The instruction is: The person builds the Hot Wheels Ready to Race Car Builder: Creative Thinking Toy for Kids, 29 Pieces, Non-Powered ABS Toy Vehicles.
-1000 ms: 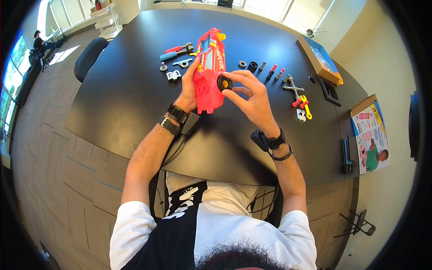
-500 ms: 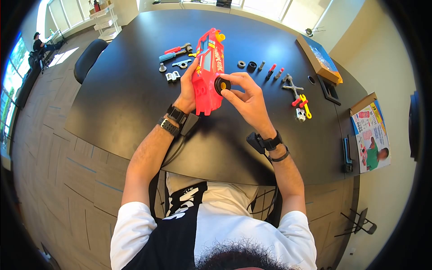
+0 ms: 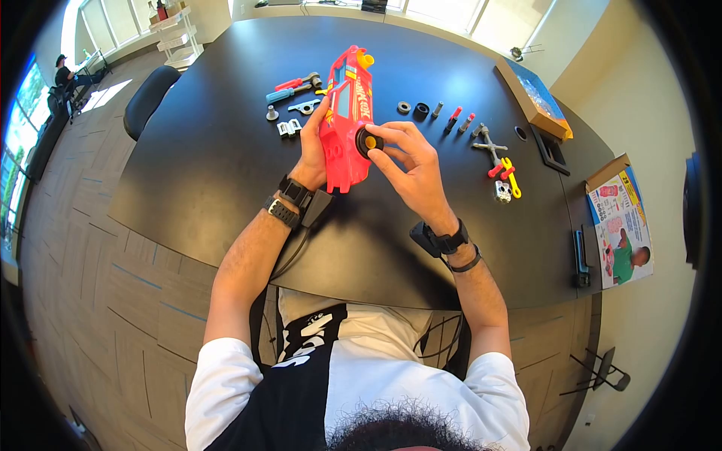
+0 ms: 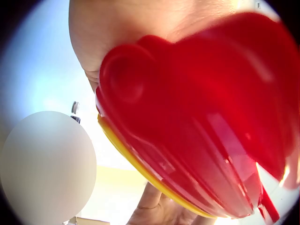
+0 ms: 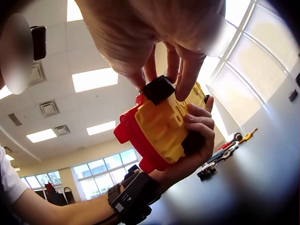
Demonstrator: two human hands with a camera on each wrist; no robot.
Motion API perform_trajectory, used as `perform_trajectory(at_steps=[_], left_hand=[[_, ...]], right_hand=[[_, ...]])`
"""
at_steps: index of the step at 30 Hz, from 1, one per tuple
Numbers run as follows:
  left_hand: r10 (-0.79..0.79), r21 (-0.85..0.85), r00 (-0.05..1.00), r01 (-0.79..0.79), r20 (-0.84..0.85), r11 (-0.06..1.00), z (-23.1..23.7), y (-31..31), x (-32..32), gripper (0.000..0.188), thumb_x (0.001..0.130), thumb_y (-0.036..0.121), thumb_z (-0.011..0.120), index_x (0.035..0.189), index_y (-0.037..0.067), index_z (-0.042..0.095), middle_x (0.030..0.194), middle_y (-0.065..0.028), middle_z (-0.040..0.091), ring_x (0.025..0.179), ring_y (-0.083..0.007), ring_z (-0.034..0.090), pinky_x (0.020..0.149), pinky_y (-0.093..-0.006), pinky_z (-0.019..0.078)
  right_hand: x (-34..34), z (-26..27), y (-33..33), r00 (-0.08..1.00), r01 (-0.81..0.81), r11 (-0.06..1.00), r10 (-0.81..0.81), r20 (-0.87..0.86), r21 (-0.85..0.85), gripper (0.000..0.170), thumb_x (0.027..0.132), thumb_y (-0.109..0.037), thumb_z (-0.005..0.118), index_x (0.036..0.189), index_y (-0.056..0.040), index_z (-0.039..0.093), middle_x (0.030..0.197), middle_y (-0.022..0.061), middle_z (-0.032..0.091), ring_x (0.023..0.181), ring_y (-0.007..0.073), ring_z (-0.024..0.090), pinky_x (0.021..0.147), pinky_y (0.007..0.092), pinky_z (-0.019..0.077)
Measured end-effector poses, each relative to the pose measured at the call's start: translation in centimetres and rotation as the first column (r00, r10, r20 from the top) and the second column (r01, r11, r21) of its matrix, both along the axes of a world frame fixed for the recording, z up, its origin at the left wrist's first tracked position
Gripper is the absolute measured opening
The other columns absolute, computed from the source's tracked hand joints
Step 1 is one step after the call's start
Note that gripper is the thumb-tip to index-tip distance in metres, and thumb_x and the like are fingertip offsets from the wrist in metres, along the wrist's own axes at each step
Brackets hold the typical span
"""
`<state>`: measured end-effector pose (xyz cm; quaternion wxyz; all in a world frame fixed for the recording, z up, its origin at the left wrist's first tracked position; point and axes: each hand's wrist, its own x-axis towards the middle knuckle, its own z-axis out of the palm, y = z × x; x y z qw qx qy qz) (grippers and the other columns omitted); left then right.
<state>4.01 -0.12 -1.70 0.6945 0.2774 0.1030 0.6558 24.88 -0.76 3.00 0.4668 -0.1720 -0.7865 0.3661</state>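
Observation:
A red toy truck body with a yellow underside is held above the table. The left hand grips it along its left side, and its fingers wrap the yellow underside in the right wrist view. Against the truck's right side, toward the near end, sits a black wheel with a yellow centre. Thumb and fingers of the right hand pinch this wheel at its rim. Red plastic fills most of the left wrist view.
Left of the truck lie a blue-handled screwdriver, a grey-and-blue piece and a silver part. On the right are loose black wheels, several bolts, a grey cross wrench, a yellow wrench, an open box and a printed box.
The truck and the right hand have shifted slightly left and down, with the wheel still pinched at the truck's side. The left hand keeps its grip.

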Motion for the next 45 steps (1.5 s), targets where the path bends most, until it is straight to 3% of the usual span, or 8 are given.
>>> perform_trajectory(at_steps=[12,21,31,34,36,37,40,45], left_hand=[[0.042,-0.019,0.999,-0.041,0.008,0.999,0.2,-0.2,0.2,0.060,0.113,0.057,0.052,0.145,0.007,0.061,0.124,-0.0094,0.074,0.109,-0.0212,0.075,0.097,-0.0397,0.0628],[0.051,-0.055,0.999,-0.052,-0.017,0.997,0.0,-0.2,0.1,0.060,0.111,0.059,0.053,0.142,0.008,0.061,0.121,-0.0096,0.074,0.105,-0.0207,0.075,0.092,-0.0400,0.0638],[0.028,-0.023,1.000,-0.028,0.008,0.999,0.5,-0.6,0.2,0.057,0.113,0.056,0.053,0.141,0.007,0.063,0.122,-0.0086,0.075,0.107,-0.0209,0.075,0.095,-0.0394,0.0627],[0.049,-0.012,0.999,-0.049,0.004,0.999,0.5,-0.6,0.2,0.057,0.113,0.056,0.053,0.142,0.007,0.063,0.123,-0.0084,0.075,0.107,-0.0202,0.075,0.093,-0.0394,0.0633],[0.041,-0.012,0.999,-0.041,-0.010,0.999,-0.4,0.0,-0.4,0.057,0.114,0.055,0.053,0.145,0.008,0.061,0.126,-0.0085,0.075,0.108,-0.0195,0.075,0.093,-0.0388,0.0638],[0.042,-0.013,0.999,-0.042,-0.010,0.999,-0.3,0.0,-0.4,0.057,0.114,0.055,0.053,0.145,0.008,0.061,0.126,-0.0085,0.075,0.108,-0.0195,0.075,0.093,-0.0388,0.0638],[0.079,-0.046,0.997,-0.077,0.025,0.996,0.3,-0.5,-0.1,0.057,0.114,0.054,0.053,0.147,0.009,0.060,0.128,-0.0088,0.074,0.109,-0.0196,0.075,0.094,-0.0379,0.0637],[0.128,-0.033,0.991,-0.127,0.023,0.991,1.0,-0.8,-0.1,0.057,0.114,0.053,0.054,0.148,0.008,0.059,0.129,-0.0084,0.074,0.110,-0.0199,0.075,0.095,-0.0375,0.0636]], right_hand=[[0.7,0.5,0.3,0.989,-0.059,0.996,0.048,0.136,0.072,0.041,0.104,-0.001,0.069,0.144,-0.0118,0.075,0.128,0.0091,0.058,0.107,0.0188,0.067,0.099,0.0358,0.0544],[0.9,0.3,0.3,0.980,-0.088,0.993,0.073,0.186,0.075,0.045,0.107,0.005,0.058,0.144,-0.0149,0.075,0.133,0.0092,0.052,0.109,0.0192,0.064,0.098,0.0347,0.0541],[0.6,0.0,0.5,0.989,-0.073,0.994,0.061,0.138,0.085,0.042,0.109,0.003,0.059,0.143,-0.0133,0.076,0.129,0.0087,0.056,0.108,0.0178,0.063,0.097,0.0319,0.0537],[0.6,0.4,-0.1,0.995,0.051,0.995,-0.058,0.080,0.089,0.028,0.109,-0.003,0.065,0.133,-0.0063,0.079,0.116,0.0083,0.062,0.100,0.0160,0.064,0.092,0.0309,0.0543],[1.3,0.7,0.4,0.986,0.158,0.979,-0.164,0.037,0.129,0.017,0.107,-0.011,0.071,0.110,0.0013,0.082,0.100,0.0071,0.065,0.087,0.0148,0.063,0.082,0.0304,0.0537],[1.7,-0.2,1.7,0.988,0.155,0.982,-0.153,-0.031,0.106,0.031,0.108,-0.017,0.072,0.088,0.0046,0.079,0.087,0.0055,0.066,0.077,0.0125,0.061,0.073,0.0295,0.0506],[3.4,-0.3,4.3,0.985,0.172,0.985,-0.171,-0.034,0.028,0.042,0.110,-0.022,0.070,0.078,0.0046,0.077,0.082,0.0041,0.066,0.074,0.0095,0.059,0.067,0.0270,0.0462],[5.8,1.0,8.0,0.948,0.302,0.951,-0.308,-0.084,-0.072,0.036,0.112,-0.027,0.069,0.090,0.0003,0.079,0.078,0.0002,0.069,0.070,0.0068,0.061,0.065,0.0244,0.0507]])
